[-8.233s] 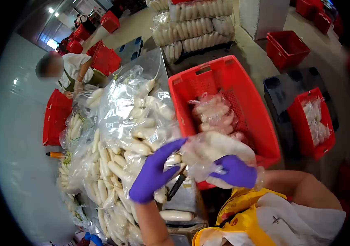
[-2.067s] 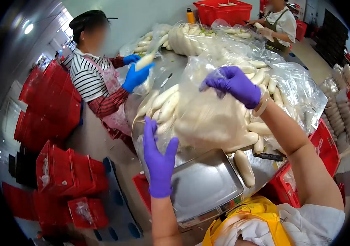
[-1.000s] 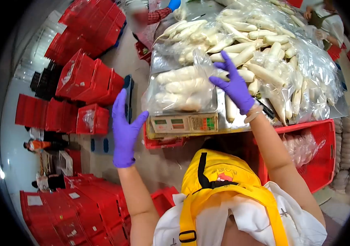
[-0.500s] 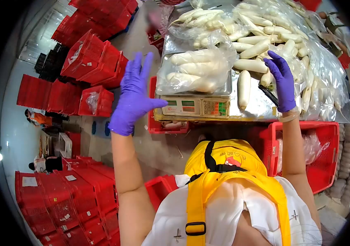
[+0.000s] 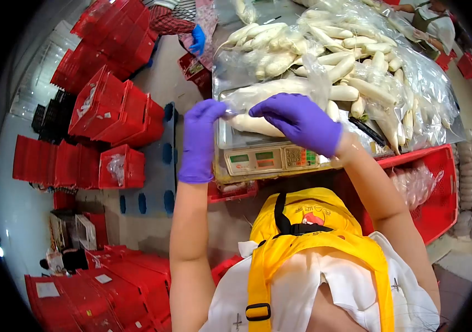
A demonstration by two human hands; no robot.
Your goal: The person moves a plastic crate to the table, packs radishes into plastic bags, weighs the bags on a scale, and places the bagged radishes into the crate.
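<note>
Pinching the clear bag [image 5: 272,88] by its edge, the left hand [image 5: 200,135] has its grip together; whether the right hand [image 5: 302,124], curled over it, grips too, I cannot tell. The bag, holding white radishes [image 5: 255,126], lies on the scale [image 5: 272,159]; farther off, a radish heap [image 5: 341,68] spreads across the surface [image 5: 343,138].

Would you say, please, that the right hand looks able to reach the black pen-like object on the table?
Probably yes: the black pen-like object lies a little to the right of the right hand, and its upper side looks uncovered, though white radishes lie close beside it.
</note>
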